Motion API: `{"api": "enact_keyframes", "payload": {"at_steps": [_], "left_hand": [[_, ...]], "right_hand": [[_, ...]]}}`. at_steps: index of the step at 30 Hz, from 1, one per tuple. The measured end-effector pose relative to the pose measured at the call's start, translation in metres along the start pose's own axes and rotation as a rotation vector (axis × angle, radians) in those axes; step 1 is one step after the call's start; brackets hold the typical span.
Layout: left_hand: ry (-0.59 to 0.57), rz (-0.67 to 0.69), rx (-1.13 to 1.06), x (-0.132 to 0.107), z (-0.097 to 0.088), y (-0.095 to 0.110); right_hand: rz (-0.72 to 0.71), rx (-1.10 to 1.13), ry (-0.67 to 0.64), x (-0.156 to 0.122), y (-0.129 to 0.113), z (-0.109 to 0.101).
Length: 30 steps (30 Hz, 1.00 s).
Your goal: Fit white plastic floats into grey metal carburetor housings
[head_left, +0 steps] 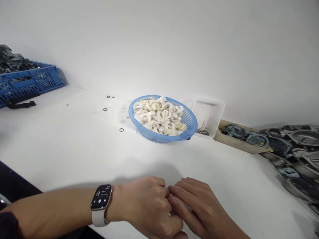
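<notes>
At the near edge of the table, my left hand point(152, 205) has its fingers curled into a loose fist, with a watch point(101, 199) on the wrist. My right hand point(200, 204) meets it from the right, its fingers bent and pressed together, the tips touching the left hand's fingers. Whatever may be between them is hidden. Beyond both hands stands a blue basket point(159, 134), heaped with white plastic rings point(166, 114) that carry small metal pieces.
Behind the basket is a clear plastic tray point(211, 119) with thin metal pins. A beige bin point(234, 141) and a pile of metal housings point(299, 149) lie right. Left are a blue crate point(37, 79) of dark parts, a black tool point(22, 101) and black O-rings point(121, 130).
</notes>
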<state>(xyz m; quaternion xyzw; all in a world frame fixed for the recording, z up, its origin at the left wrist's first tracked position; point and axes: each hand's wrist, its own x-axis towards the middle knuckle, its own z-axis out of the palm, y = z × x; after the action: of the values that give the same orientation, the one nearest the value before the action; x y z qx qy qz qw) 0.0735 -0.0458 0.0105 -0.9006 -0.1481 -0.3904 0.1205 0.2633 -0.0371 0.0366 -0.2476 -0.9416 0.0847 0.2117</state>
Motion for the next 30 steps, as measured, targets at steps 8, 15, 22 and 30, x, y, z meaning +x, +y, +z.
{"api": "enact_keyframes", "payload": {"at_steps": [8, 15, 22, 30], "left_hand": [[0.017, -0.009, -0.003, 0.0002, 0.0006, 0.0004], [0.019, -0.002, 0.006, 0.002, 0.0009, -0.0003], [-0.012, 0.01, 0.019, 0.0003, 0.0027, -0.0017], [-0.024, -0.01, 0.042, -0.0009, 0.0016, -0.0004]], "right_hand": [[-0.012, 0.003, 0.004, -0.0003, -0.0001, -0.0007], [-0.012, -0.002, 0.009, -0.0001, -0.0008, -0.0011], [-0.009, -0.01, 0.016, 0.0008, -0.0002, -0.0008], [0.051, -0.079, 0.203, 0.0016, -0.0035, -0.0069]]}}
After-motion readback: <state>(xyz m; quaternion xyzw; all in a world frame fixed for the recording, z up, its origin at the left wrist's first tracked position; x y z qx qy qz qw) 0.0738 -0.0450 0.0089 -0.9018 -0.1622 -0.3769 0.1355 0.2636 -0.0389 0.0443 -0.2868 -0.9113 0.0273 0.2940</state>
